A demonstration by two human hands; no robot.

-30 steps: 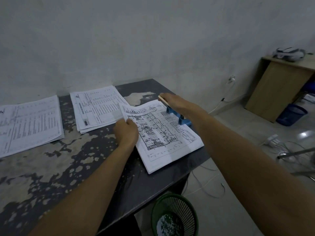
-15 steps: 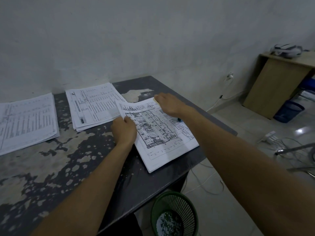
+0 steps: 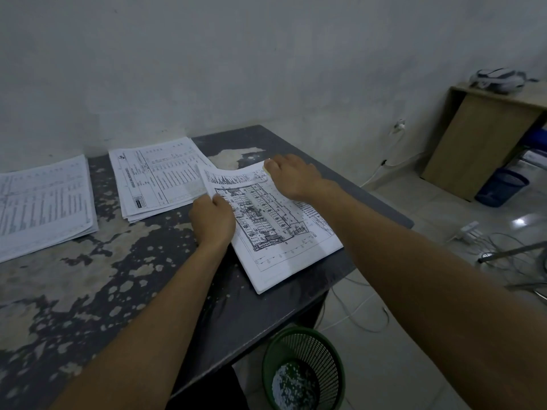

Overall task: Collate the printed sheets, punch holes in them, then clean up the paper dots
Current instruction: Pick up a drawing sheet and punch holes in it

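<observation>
A stack of floor-plan sheets lies at the right end of the worn dark table. My left hand pinches the stack's left edge. My right hand lies curled over the stack's far right corner, covering the hole punch; only a pale yellowish tip shows at my fingertips. Two other stacks of printed tables rest further left, one in the middle and one at the left edge. White paper dots lie in the green basket.
The green mesh basket stands on the floor under the table's right corner. To the right are a wooden cabinet, a blue bin, a power strip and loose cables. A wall runs close behind the table.
My right hand has come down flat onto the blue hole punch, which was visible one second ago and is now hidden. My left hand keeps its hold on the stack's edge.
</observation>
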